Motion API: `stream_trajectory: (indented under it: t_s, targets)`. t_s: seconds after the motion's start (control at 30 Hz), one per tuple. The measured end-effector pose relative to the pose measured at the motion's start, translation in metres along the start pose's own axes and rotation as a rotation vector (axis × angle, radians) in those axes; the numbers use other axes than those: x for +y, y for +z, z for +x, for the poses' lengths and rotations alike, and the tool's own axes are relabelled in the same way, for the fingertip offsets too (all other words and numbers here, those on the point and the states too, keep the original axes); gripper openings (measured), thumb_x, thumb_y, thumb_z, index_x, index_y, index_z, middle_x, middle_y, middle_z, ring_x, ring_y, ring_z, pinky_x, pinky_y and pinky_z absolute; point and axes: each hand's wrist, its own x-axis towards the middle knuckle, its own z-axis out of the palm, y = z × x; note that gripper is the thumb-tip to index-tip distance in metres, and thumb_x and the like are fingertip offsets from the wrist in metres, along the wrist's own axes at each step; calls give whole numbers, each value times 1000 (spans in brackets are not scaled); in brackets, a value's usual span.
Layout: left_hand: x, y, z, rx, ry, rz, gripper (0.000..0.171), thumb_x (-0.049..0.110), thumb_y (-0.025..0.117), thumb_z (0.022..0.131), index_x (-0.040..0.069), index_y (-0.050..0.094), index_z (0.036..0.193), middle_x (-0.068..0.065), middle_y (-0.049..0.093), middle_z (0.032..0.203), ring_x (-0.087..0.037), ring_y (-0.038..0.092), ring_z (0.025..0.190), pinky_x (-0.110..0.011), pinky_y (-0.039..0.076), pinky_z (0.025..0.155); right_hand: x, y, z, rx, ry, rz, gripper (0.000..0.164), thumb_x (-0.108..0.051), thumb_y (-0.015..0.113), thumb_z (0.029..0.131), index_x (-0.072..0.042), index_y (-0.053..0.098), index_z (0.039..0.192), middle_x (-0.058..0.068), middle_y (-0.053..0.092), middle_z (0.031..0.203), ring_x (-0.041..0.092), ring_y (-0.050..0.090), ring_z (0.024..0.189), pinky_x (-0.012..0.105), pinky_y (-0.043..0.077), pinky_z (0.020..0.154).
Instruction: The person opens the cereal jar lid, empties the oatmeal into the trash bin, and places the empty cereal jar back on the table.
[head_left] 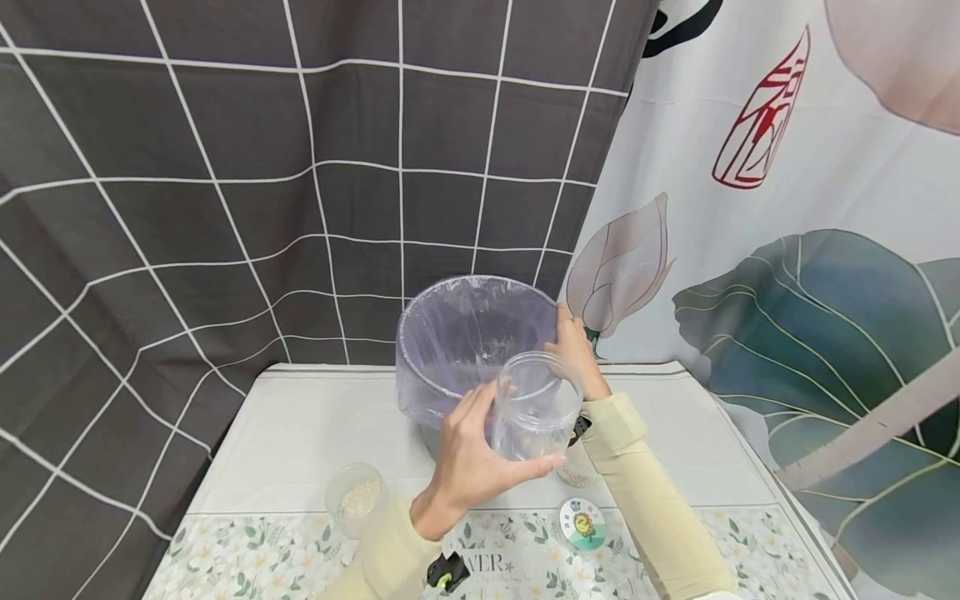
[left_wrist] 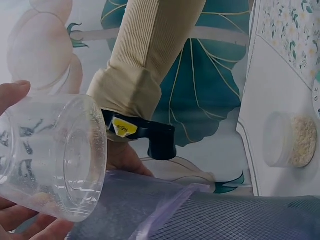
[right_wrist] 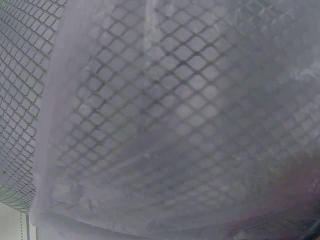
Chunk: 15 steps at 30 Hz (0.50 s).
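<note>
My left hand (head_left: 476, 458) grips a clear plastic jar (head_left: 536, 417), with the thumb on one side and the fingers on the other. In the left wrist view the see-through jar (left_wrist: 55, 155) has droplets or smears on its wall. Just behind it stands a mesh trash bin (left_wrist: 240, 215) lined with a thin purple bag (head_left: 427, 358). My right hand (head_left: 581, 358) holds the bin's rim at its right side, partly hidden by the jar. Mesh and bag film fill the right wrist view, where the bin wall (right_wrist: 20, 100) shows at the left.
A small clear tub of pale grains (head_left: 356, 498) sits on the table (head_left: 300, 425) at the left. Another tub of grains (left_wrist: 290, 140) stands on the right, near a round printed lid (head_left: 582, 524). A dark checked curtain (head_left: 337, 208) hangs behind.
</note>
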Motion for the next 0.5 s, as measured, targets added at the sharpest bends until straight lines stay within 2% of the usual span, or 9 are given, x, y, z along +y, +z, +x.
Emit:
stream_trajectory:
  t_s: [0.13,0.27,0.37,0.5]
  targets:
    - [0,2,-5,7,13,-4,89,52,73,42,14,44,118,2,53,100,-13,51,87,-24,41,72,2,0,2,-11,14,28,74,-3,47,68,-2,12,133,29,26,121,40,35,101,52,33,79]
    - [0,4,-11,-7,-8,-20,91,52,73,42,14,43,119,3,54,99,-9,50,83,-20,42,65,2,0,1,-3,31,32,76,-2,46,65,-4,12,133,28,28,121,40,36,100,52,32,80]
    - [-1,5,-14,-14,-17,-35,91,52,74,42,12,44,119,3,54,97,-8,49,80,-17,41,61,1,1,0,6,29,29,75,-2,45,66,-4,12,133,28,27,121,40,35,102,52,31,81]
    - [-2,7,-18,-24,-14,-56,90,51,74,42,14,43,119,3,53,96,-9,50,82,-14,41,63,0,1,0,21,11,9,73,-2,43,67,-3,12,133,29,26,122,40,30,107,52,29,84]
